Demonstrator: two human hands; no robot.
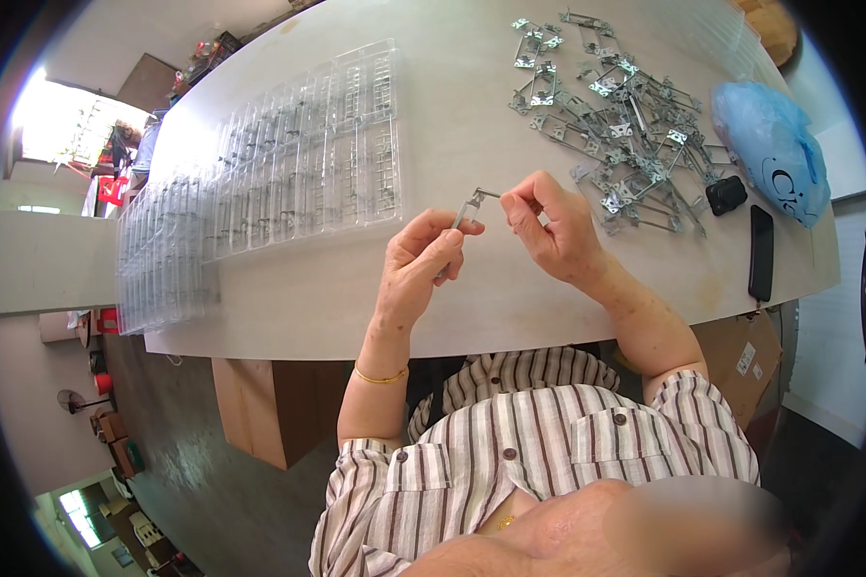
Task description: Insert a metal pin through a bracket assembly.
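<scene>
A slim metal hinge-like part (466, 209) is held up over the table in front of me. My left hand (425, 258) pinches its lower end between thumb and fingers. With thumb and forefinger my right hand (551, 223) grips the thin arm that sticks out from its top. To the right lies a loose pile of similar metal parts (635, 125), long rods with small plates, tangled together. Left of my hands, clear plastic trays (303, 154) hold rows of such metal pieces in narrow slots.
A blue plastic bag (772, 149) stands at the right, with a small black object (726, 195) and a black phone (760, 252) close by. The pale tabletop (462, 106) curves toward me. Cardboard boxes (271, 404) stand under its near edge.
</scene>
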